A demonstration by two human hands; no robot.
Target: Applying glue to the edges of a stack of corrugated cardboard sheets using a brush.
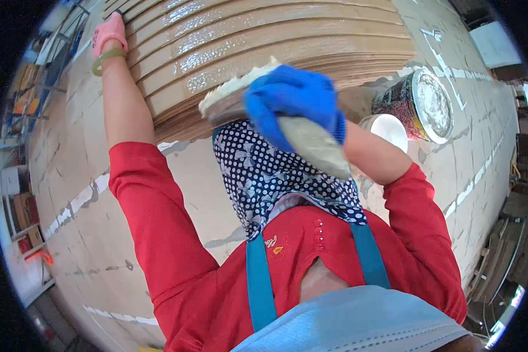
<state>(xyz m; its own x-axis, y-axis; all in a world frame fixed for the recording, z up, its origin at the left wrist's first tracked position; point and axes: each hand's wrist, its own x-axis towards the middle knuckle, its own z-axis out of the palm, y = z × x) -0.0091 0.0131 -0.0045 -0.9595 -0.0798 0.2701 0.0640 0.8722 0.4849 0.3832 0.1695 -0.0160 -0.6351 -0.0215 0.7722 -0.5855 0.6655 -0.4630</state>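
Blue-gloved right hand (pixel 290 105) is wrapped tight round a wide glue brush (pixel 264 102), bristles down on the stacked sheets' (pixel 264 41) near edge. Pink-gloved left hand (pixel 108 32) presses flat far left, steadying them, I'd guess. Glue tin (pixel 419 105) sits right.

**A workshop floor where cardboard sheets get glued**

This is an industrial workshop, not a home. A tall stack of tan corrugated cardboard sheets (pixel 264 53), some glistening wet, fills the middle. The bare grey concrete floor (pixel 100 234) is stained and crossed by worn white painted lines (pixel 76 199). A dented, paste-smeared round metal can (pixel 419 105) stands on it beside a white plastic tub (pixel 387 129). Metal racks with orange and brown goods (pixel 26 100) line one edge, and loose brown boards (pixel 498 258) lean at the other.
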